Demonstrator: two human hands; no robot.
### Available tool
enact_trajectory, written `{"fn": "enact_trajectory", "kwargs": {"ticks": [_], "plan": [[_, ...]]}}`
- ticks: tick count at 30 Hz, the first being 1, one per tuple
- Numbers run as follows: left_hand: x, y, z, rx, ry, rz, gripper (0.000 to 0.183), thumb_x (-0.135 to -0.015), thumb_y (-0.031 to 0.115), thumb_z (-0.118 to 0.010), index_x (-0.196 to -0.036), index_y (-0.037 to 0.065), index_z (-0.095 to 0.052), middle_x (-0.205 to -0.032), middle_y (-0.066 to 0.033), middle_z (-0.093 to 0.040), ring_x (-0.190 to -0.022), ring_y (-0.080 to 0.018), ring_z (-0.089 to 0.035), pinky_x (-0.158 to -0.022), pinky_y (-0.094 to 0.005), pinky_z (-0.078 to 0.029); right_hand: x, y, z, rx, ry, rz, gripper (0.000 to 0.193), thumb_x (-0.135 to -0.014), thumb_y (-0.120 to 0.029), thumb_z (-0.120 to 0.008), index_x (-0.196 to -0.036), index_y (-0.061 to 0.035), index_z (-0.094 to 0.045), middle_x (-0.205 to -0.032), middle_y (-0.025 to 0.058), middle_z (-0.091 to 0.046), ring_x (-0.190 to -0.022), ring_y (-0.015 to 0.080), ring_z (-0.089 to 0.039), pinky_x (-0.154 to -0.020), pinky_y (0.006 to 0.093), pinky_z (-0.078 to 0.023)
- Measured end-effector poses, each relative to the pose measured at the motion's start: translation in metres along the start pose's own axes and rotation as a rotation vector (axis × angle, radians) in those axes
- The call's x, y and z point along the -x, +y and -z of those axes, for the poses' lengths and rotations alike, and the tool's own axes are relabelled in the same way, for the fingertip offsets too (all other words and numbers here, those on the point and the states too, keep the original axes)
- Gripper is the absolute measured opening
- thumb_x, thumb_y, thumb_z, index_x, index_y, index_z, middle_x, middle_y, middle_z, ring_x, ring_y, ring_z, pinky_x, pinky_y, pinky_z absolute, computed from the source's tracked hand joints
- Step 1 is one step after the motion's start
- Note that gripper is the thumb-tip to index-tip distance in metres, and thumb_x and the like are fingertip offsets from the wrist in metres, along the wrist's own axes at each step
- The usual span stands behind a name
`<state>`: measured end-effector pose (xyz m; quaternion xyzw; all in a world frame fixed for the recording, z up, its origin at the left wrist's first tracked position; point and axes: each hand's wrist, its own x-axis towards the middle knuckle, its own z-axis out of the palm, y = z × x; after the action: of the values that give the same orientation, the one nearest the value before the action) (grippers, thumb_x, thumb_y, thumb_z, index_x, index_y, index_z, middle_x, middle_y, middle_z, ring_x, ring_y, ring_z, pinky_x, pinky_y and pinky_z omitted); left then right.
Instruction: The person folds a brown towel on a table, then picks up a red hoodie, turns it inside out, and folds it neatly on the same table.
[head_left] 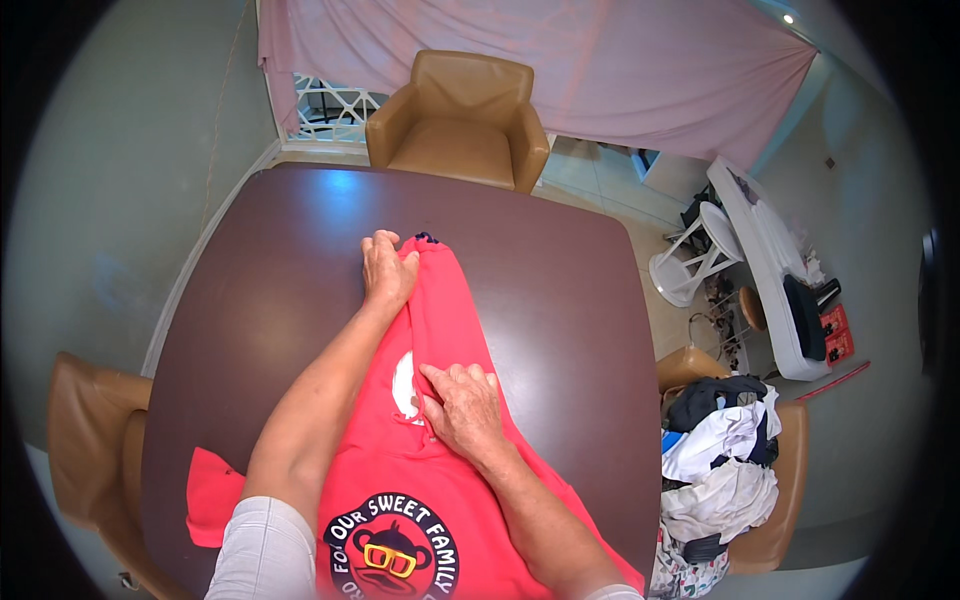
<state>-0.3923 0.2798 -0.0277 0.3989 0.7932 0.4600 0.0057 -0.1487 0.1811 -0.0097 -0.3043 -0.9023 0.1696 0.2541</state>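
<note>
A red sweatshirt (375, 455) is spread over the near half of the brown table, its far part narrowing to a tip with a bit of dark blue trim. It bears a round black print with a cartoon monkey in yellow glasses. A white oval patch shows farther up, partly covered by folds. My left hand (388, 268) grips the left edge of the cloth near that far tip, thumb on top and fingers curled. My right hand (465, 408) rests on the cloth beside the white patch, its index finger and thumb apart. A red sleeve end sticks out left of my left forearm.
The brown table (270, 260) has rounded corners. A tan armchair (455, 130) stands at its far side, another (85, 440) at the left. Heaped clothes (725, 470) lie on a chair at the right. Beyond are a white stool (695, 260) and a white shelf (765, 250).
</note>
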Motion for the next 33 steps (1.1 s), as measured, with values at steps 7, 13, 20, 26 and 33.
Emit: {"fn": "enact_trajectory", "kwargs": {"ticks": [7, 13, 20, 26, 33], "plan": [[0.075, 0.011, 0.084, -0.271, -0.478, -0.896, 0.053, -0.101, 0.025, -0.071, -0.149, 0.009, -0.057, -0.165, -0.0198, -0.046, -0.152, -0.0417, -0.044, -0.124, -0.0598, -0.036, 0.001, 0.002, 0.000, 0.011, 0.003, -0.032, 0.047, -0.086, -0.030, -0.084, -0.129, -0.0145, -0.076, -0.093, 0.0063, -0.066, -0.092, 0.0279, -0.060, -0.084, 0.0436, -0.044], [0.104, -0.016, 0.095, -0.338, -0.679, -0.661, 0.064, -0.108, 0.048, -0.055, -0.163, 0.017, -0.047, -0.176, -0.0165, -0.031, -0.165, -0.0347, -0.022, -0.134, -0.0588, -0.013, -0.012, 0.017, 0.023, -0.307, -0.251, -0.152, 0.037, -0.090, -0.019, -0.076, -0.126, -0.0099, -0.075, -0.102, 0.0117, -0.072, -0.098, 0.0331, -0.068, -0.088, 0.0476, -0.052], [0.099, -0.001, 0.094, -0.399, -0.788, -0.604, 0.069, -0.110, 0.054, -0.048, -0.166, 0.014, -0.042, -0.178, -0.0141, -0.027, -0.166, -0.0339, -0.017, -0.134, -0.0625, -0.009, -0.108, 0.033, -0.015, -0.054, 0.010, 0.136, 0.047, -0.104, -0.023, -0.061, -0.144, 0.0005, -0.059, -0.153, 0.0223, -0.057, -0.145, 0.0407, -0.050, -0.119, 0.0520, -0.041], [0.096, -0.005, 0.092, -0.377, -0.713, -0.659, 0.069, -0.110, 0.052, -0.050, -0.164, 0.011, -0.044, -0.177, -0.0158, -0.029, -0.167, -0.0343, -0.012, -0.134, -0.0631, -0.009, -0.170, 0.043, -0.037, 0.100, -0.322, -0.070, 0.070, -0.110, -0.046, -0.049, -0.164, -0.0018, -0.041, -0.174, 0.0182, -0.033, -0.164, 0.0346, -0.024, -0.133, 0.0530, -0.022], [0.103, -0.004, 0.097, -0.348, -0.771, -0.610, 0.071, -0.109, 0.052, -0.053, -0.168, 0.016, -0.038, -0.179, -0.0147, -0.024, -0.168, -0.0326, -0.010, -0.135, -0.0613, -0.006, -0.181, 0.042, -0.055, 0.210, -0.374, -0.150, 0.082, -0.111, -0.056, -0.043, -0.170, -0.0015, -0.028, -0.180, 0.0152, -0.020, -0.167, 0.0326, -0.014, -0.135, 0.0534, -0.014]]}}
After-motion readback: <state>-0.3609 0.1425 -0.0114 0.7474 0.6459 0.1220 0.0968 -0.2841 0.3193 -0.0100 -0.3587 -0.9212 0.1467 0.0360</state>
